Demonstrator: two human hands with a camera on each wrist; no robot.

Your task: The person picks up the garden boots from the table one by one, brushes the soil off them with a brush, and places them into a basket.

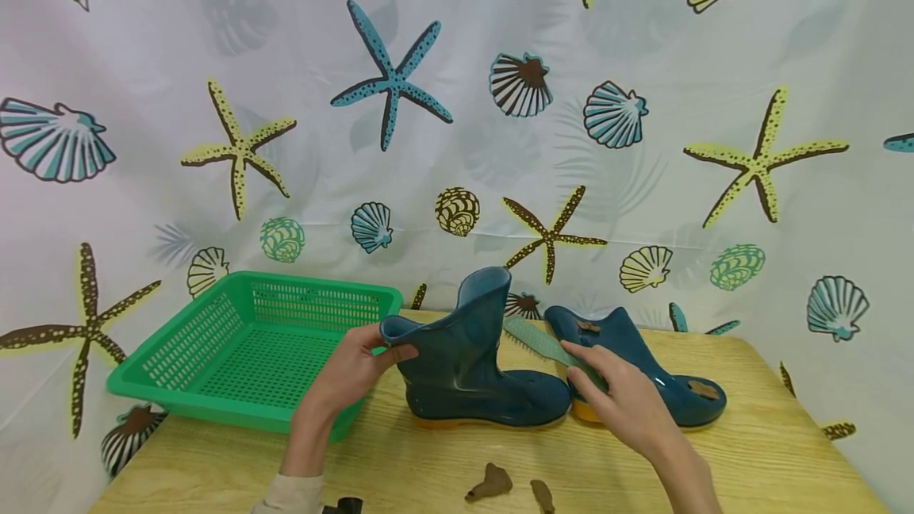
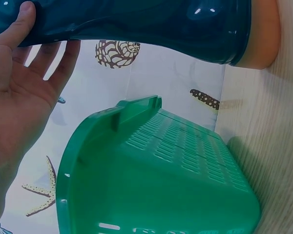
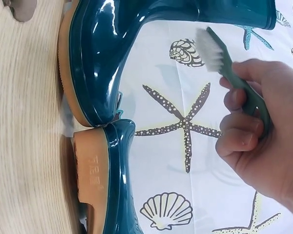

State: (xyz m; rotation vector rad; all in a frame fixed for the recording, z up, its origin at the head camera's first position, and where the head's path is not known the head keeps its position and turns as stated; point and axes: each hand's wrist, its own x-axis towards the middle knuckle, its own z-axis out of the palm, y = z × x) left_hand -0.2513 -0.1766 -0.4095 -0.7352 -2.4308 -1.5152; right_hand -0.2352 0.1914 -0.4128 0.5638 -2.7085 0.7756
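Note:
A dark teal rubber boot (image 1: 457, 363) stands upright on the table, its toe toward the right. My left hand (image 1: 360, 371) grips the rim of its shaft, thumb on the near side; the left wrist view shows the thumb pressed on the boot shaft (image 2: 136, 19). In my right hand (image 1: 617, 391) is a green scrub brush (image 1: 546, 342), held by its handle. The right wrist view shows its pale bristles (image 3: 209, 50) turned toward the boot, apart from the shaft. Behind my right hand lies a second boot (image 1: 643, 359) on its side, with brown patches on it.
A green perforated basket (image 1: 257, 355) stands at the left. Brown clumps (image 1: 489, 482) lie on the wooden table (image 1: 414, 470) near its front. A white curtain (image 1: 457, 149) printed with shells and starfish hangs behind.

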